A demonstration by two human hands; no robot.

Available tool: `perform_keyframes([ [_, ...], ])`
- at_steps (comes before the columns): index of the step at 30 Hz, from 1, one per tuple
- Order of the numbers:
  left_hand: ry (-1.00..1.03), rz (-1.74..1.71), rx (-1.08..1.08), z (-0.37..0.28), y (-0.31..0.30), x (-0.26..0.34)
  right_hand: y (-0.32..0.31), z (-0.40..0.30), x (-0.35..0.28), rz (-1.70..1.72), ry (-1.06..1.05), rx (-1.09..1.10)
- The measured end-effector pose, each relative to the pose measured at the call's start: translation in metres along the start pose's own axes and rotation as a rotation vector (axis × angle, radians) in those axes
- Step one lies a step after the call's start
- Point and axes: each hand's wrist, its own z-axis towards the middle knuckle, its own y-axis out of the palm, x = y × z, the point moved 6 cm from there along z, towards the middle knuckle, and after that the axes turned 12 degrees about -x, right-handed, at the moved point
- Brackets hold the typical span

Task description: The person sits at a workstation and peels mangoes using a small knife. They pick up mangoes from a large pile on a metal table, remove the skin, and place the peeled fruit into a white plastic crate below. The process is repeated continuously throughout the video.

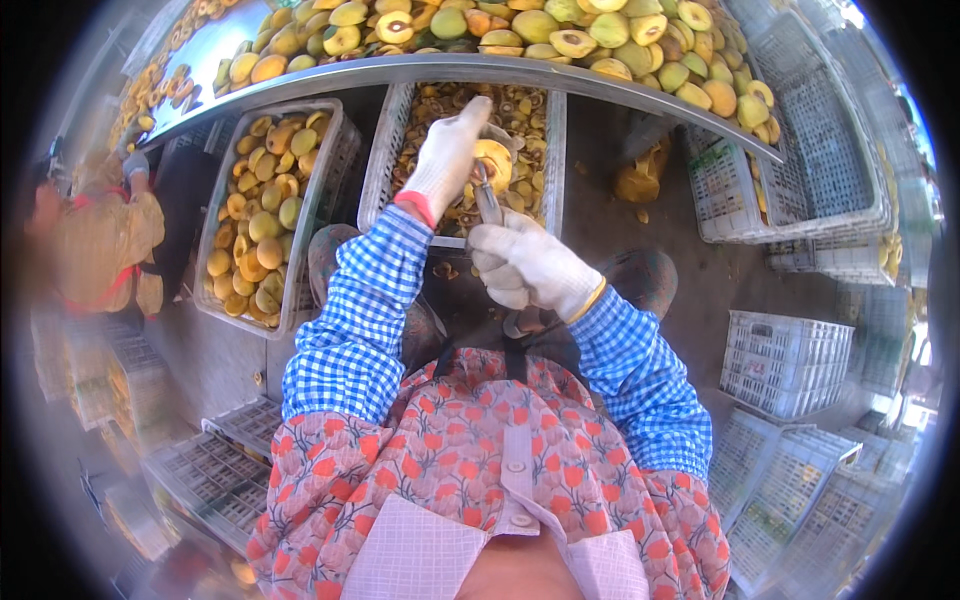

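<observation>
My left hand [454, 146], in a white knit glove, holds a halved yellow stone fruit [495, 163] with its cut face turned up towards me. In my right hand [529, 262], also gloved, is the handle of a metal pitting tool [487, 196]; its tip touches the middle of the cut face. Both hands are over a plastic crate [556, 165] of small fruit scraps between my knees. Beyond them, many whole and halved fruits [533, 27] lie on a metal-edged table [420, 67].
A crate [289, 300] of halved fruit stands at the left, near another person [112, 240] at work. Plastic crates [784, 364] are stacked at the right, and an open crate [814, 214] leans by the table's right end. More crates [217, 472] lie at the lower left.
</observation>
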Motion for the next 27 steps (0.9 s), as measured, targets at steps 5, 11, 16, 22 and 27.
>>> perform_keyframes([
  [5,-0.012,-0.402,-0.136,0.026,-0.015,-0.048,-0.02,0.016,0.012,0.355,0.028,-0.202],
  [11,-0.267,0.348,0.186,0.02,-0.049,-0.037,-0.038,0.047,0.021,0.209,0.1,0.0],
  [16,-0.419,-0.815,0.089,0.054,-0.07,-0.091,-0.036,0.078,0.019,0.305,0.072,-0.143],
  [22,0.146,0.197,0.481,0.033,-0.253,-0.052,-0.074,0.072,0.003,0.406,-0.045,-0.061],
  [27,0.27,1.692,0.928,-0.005,-0.336,-0.072,-0.085,0.062,0.004,0.366,-0.07,0.136],
])
